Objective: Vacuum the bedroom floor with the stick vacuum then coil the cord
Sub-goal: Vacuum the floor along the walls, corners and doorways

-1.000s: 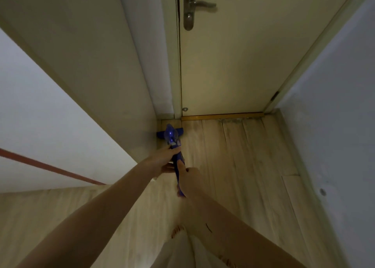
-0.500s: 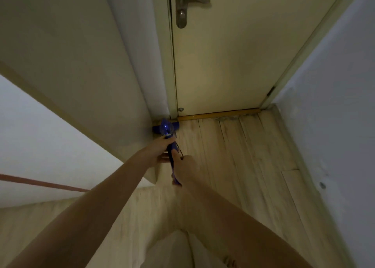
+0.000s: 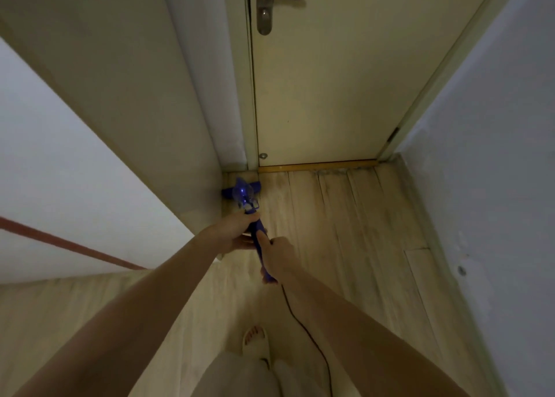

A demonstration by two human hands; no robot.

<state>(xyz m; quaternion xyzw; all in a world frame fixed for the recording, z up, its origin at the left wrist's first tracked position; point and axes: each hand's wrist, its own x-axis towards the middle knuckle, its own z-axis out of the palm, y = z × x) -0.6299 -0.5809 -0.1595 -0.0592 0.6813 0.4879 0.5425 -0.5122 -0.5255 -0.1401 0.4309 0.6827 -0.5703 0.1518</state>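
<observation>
Stick vacuum (image 3: 256, 230) gripped in both my hands, its head in the floor corner by the door.

My left hand (image 3: 232, 231) wraps the blue body from the left side, and my right hand (image 3: 277, 251) curls round the handle just behind it, thumb along the top. Its cord (image 3: 303, 327) trails from the handle's end down past my right forearm. Ahead, the vacuum head (image 3: 240, 190) sits on the wooden floor (image 3: 345, 231) where the cabinet (image 3: 126, 96) meets the closed door (image 3: 330, 75). My slipper (image 3: 256, 347) shows below.
</observation>
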